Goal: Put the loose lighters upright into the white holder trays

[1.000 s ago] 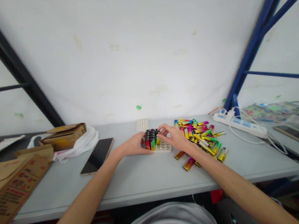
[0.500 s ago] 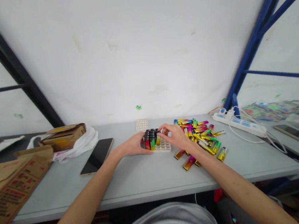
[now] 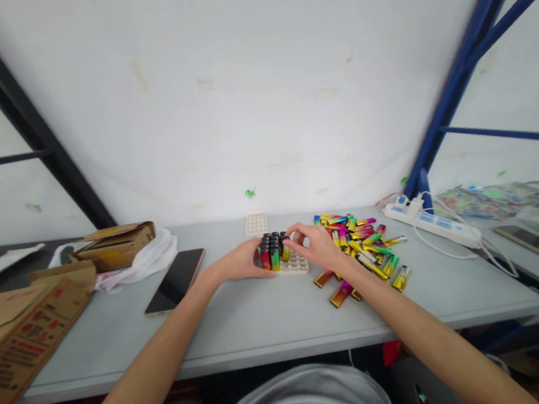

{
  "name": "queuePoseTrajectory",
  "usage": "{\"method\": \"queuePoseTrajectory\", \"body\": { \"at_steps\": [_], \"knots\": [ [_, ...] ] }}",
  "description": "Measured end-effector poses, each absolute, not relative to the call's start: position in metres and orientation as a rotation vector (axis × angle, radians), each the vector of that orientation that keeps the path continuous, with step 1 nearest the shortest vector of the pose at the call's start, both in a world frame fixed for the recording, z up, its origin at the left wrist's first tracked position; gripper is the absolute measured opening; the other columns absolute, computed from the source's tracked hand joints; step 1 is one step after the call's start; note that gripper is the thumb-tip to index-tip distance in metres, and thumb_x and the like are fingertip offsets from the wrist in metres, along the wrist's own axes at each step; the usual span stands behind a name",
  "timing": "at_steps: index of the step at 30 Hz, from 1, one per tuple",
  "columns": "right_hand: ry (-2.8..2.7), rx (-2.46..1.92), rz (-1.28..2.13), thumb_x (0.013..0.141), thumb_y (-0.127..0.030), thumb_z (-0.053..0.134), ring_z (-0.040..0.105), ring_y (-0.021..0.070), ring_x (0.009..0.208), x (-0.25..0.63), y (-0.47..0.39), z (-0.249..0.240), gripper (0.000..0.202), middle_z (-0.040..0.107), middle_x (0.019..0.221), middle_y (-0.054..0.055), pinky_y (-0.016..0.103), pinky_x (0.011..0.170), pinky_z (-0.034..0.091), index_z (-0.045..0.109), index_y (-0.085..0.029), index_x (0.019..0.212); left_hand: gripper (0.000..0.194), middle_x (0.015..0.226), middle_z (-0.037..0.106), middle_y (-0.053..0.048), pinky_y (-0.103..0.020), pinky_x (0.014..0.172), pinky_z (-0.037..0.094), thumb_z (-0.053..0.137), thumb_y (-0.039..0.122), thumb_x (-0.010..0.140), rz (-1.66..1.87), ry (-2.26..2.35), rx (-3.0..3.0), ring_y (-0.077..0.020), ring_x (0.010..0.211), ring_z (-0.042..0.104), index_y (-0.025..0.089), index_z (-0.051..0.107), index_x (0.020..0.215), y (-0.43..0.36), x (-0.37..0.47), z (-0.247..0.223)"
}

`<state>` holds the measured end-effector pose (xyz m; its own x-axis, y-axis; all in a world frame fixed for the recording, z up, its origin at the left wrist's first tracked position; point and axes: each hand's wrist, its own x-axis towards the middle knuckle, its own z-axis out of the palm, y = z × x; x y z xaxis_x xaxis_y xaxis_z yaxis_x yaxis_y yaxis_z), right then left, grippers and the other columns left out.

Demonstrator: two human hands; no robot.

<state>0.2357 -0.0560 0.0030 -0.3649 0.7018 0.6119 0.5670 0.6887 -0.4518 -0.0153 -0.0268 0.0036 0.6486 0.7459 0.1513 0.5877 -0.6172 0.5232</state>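
bare forearms, seemingly a grey shirt [image 3: 306, 402].

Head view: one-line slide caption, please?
Left hand steadies a tray of upright lighters; right hand touches them, loose pile alongside.

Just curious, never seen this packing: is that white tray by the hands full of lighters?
Partly full. Upright lighters fill the white tray's left side; its right holes show empty.

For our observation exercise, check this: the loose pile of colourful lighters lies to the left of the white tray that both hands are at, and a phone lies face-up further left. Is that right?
Not quite. The head view shows the loose pile of lighters to the right of the white tray, beside the right hand. The left hand is at the tray's left, and the phone does lie further left.
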Motion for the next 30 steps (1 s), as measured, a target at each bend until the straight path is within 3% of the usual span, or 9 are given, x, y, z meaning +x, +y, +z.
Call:
{"method": "queuePoseTrajectory", "body": {
  "at_steps": [7,21,26,30],
  "knots": [
    [-2.051,-0.949,0.268,0.095,-0.039,0.062,0.068,0.0155,0.070,0.233,-0.057,0.002,0.020,0.074,0.082,0.001,0.027,0.070,0.051,0.064,-0.021,0.103,0.072,0.114,0.069,-0.010,-0.040,0.088,0.053,0.082,0.057,0.062,0.485,1.068,2.437,-0.0315,0.102,0.065,0.016,0.060,0.116,-0.024,-0.016,0.002],
    [-2.028,-0.981,0.180,0.097,-0.039,0.059,0.066,0.0157,0.069,0.240,-0.056,0.009,0.019,0.072,0.077,0.000,0.027,0.071,0.049,0.066,-0.022,0.102,0.072,0.112,0.069,-0.010,-0.039,0.086,0.052,0.081,0.061,0.063,0.475,1.044,2.450,-0.0294,0.098,0.065,0.017,0.060,0.117,-0.023,-0.017,0.001],
    [-1.955,-1.114,-0.011,0.100,-0.035,0.051,0.064,0.0177,0.070,0.265,-0.045,0.016,0.020,0.069,0.075,0.002,0.029,0.074,0.048,0.065,-0.021,0.102,0.070,0.106,0.069,-0.008,-0.037,0.079,0.052,0.080,0.064,0.062,0.480,1.084,2.453,-0.0269,0.090,0.065,0.018,0.061,0.111,-0.021,-0.018,-0.002],
    [-2.019,-1.317,-0.106,0.098,-0.025,0.052,0.065,0.0196,0.080,0.292,-0.033,0.017,0.016,0.071,0.088,0.007,0.030,0.079,0.048,0.066,-0.019,0.101,0.070,0.104,0.069,-0.008,-0.038,0.079,0.052,0.081,0.064,0.060,0.497,1.077,2.442,-0.0269,0.090,0.064,0.019,0.062,0.110,-0.020,-0.018,-0.003]
  ]
}}
